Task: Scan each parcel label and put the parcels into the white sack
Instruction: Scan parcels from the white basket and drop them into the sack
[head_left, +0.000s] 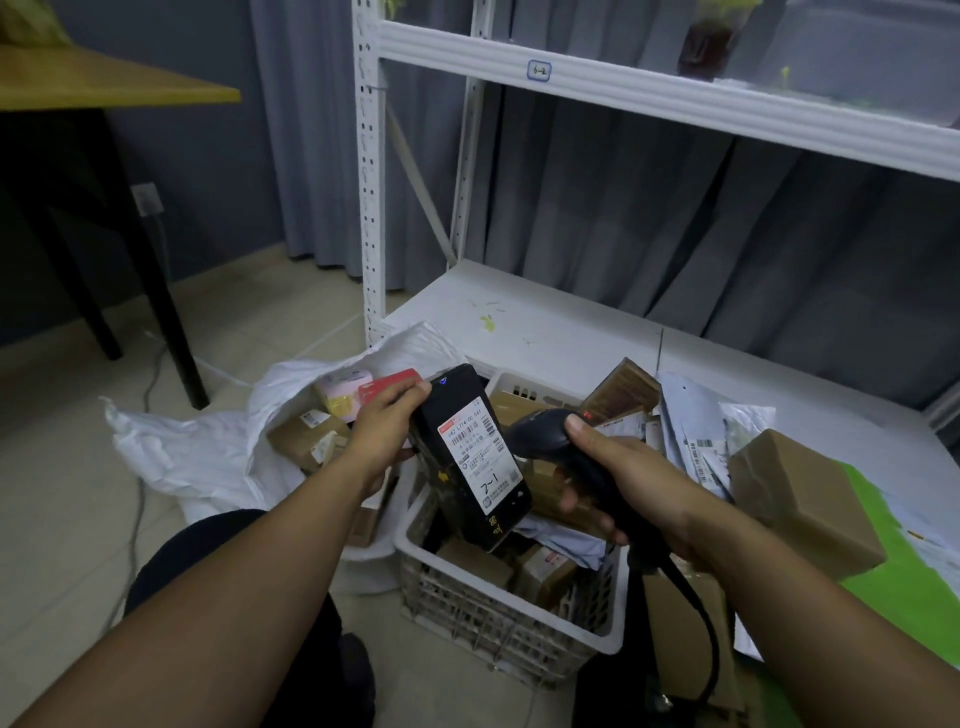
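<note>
My left hand (385, 425) grips a long black parcel (457, 499) by its upper left edge, tilted, with its white label (479, 451) facing me. My right hand (628, 480) holds a black corded barcode scanner (545, 434) just right of the label, its head turned toward the parcel. The white sack (208, 457) lies open on the floor to the left, with several brown boxes and a pink and a red parcel inside. Below the black parcel stands a white plastic basket (498, 618) with several cardboard parcels in it.
A low white shelf board (545, 322) behind the basket carries grey mailers and a brown box (800, 499) on a green sheet at the right. A shelf upright (370, 171) rises at centre. A dark-legged table (104, 83) stands at the left; cables run over the tiled floor.
</note>
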